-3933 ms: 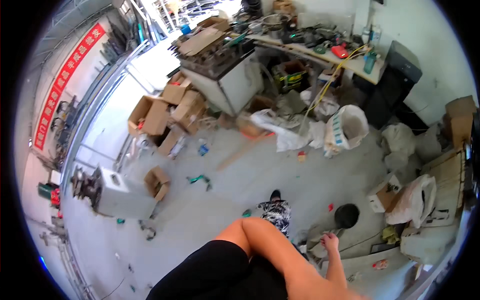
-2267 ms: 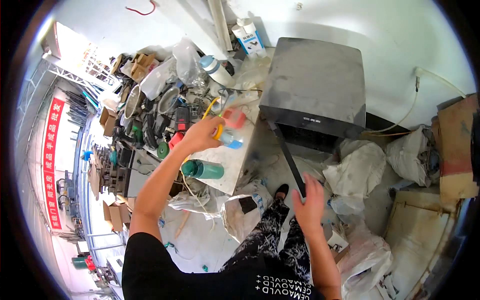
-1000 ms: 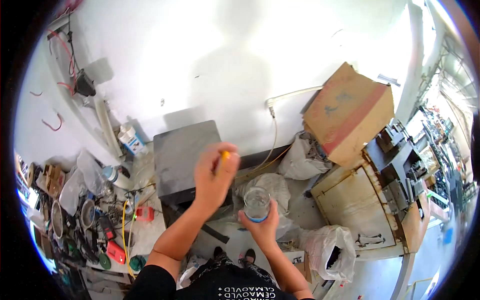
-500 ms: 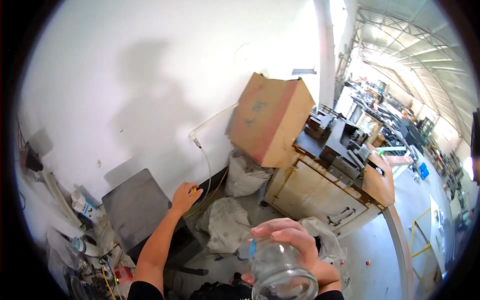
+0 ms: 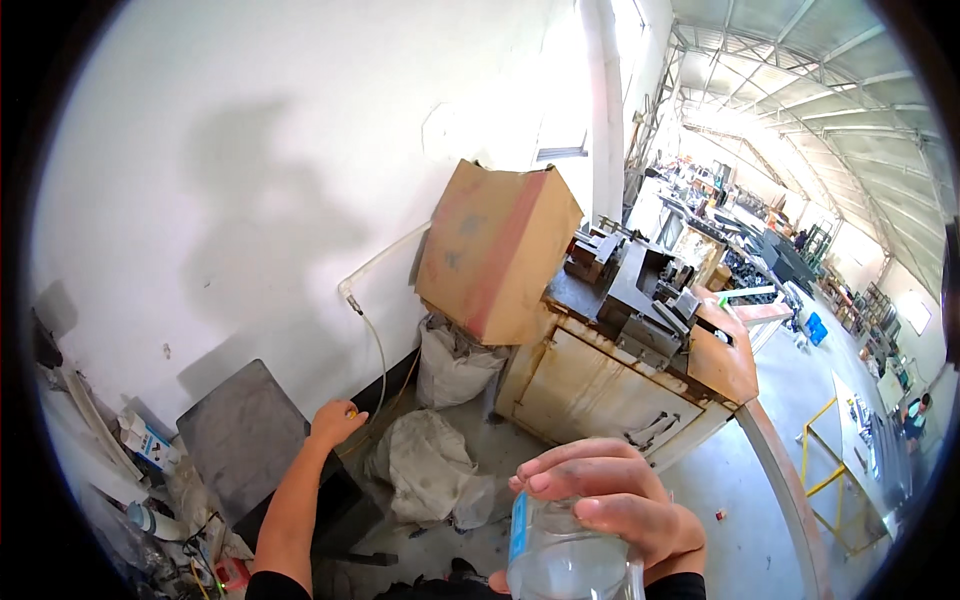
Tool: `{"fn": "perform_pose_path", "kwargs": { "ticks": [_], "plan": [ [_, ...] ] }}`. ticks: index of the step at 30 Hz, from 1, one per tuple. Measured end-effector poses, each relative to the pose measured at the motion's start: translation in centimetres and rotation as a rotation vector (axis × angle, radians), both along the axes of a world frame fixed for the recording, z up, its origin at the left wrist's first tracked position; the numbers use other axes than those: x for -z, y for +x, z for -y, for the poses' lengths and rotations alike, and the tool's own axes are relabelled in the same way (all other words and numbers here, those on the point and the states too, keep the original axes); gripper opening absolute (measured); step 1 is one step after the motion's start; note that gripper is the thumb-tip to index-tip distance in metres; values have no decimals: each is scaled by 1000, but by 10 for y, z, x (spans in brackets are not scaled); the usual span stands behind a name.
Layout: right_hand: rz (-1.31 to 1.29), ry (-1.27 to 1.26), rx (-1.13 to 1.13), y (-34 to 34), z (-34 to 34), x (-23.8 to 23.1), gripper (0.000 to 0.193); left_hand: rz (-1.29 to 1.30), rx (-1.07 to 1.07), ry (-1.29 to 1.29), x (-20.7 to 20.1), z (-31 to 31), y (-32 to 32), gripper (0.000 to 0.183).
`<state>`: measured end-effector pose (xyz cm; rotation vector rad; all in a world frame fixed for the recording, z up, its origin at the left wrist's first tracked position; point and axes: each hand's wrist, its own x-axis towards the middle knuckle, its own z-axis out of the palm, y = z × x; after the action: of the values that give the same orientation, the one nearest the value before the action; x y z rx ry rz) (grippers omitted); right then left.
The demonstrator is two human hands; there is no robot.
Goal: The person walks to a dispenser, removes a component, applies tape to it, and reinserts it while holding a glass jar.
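**Right hand (image 5: 625,500) wraps a clear jar (image 5: 570,562), left hand (image 5: 332,426) held out ahead**

The left forearm (image 5: 288,525) rises from the lower edge, nearly upright, leaning a little right and passing in front of the grey-topped box (image 5: 245,425). Its hand bends right at the wrist, fingers curled in, with a small yellow thing (image 5: 352,411) showing at the fingertips; how firmly it is gripped I cannot tell. A thin hose (image 5: 378,350) runs down the wall just beyond it in the view.

The right hand is close to the camera, wrist bent, fingers pointing left across the upper side of the jar and partly spread around its width. The jar is at the lower edge, partly cut off, its blue label (image 5: 518,528) on the left side. Behind this hand stand a rusty cabinet (image 5: 585,385) and, further left, a pale sack (image 5: 425,470).
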<state>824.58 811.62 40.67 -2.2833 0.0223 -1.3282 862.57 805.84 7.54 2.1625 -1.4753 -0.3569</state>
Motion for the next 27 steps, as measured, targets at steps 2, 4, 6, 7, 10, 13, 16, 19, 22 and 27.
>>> {"fn": "perform_pose_path", "kwargs": {
  "ticks": [2,4,6,7,10,13,16,19,22,27],
  "plan": [
    [38,47,45,7,-2,-1,77,10,-73,18,5,-9,4,46],
    [85,39,48,13,1,1,77,25,-89,31,12,-13,11,46],
    [131,6,98,7,-3,-5,77,37,-56,20,6,0,2,46],
    [138,-10,121,4,-5,-9,77,18,-62,-3,2,7,-3,46],
    [159,-55,154,3,-3,-15,78,6,-105,-43,3,9,-5,46],
    [171,-110,135,9,8,-16,79,14,-174,-84,9,-8,7,45],
    [165,-144,139,8,6,-21,79,3,-203,-152,15,-6,8,43],
    [165,-143,148,11,5,-23,79,-17,-246,-161,13,-11,9,42],
    [172,-205,219,0,-2,-28,79,-38,-197,-197,9,10,-3,41],
    [138,-191,194,1,9,-26,79,-33,-226,-184,14,-9,10,41]
  ]
}}
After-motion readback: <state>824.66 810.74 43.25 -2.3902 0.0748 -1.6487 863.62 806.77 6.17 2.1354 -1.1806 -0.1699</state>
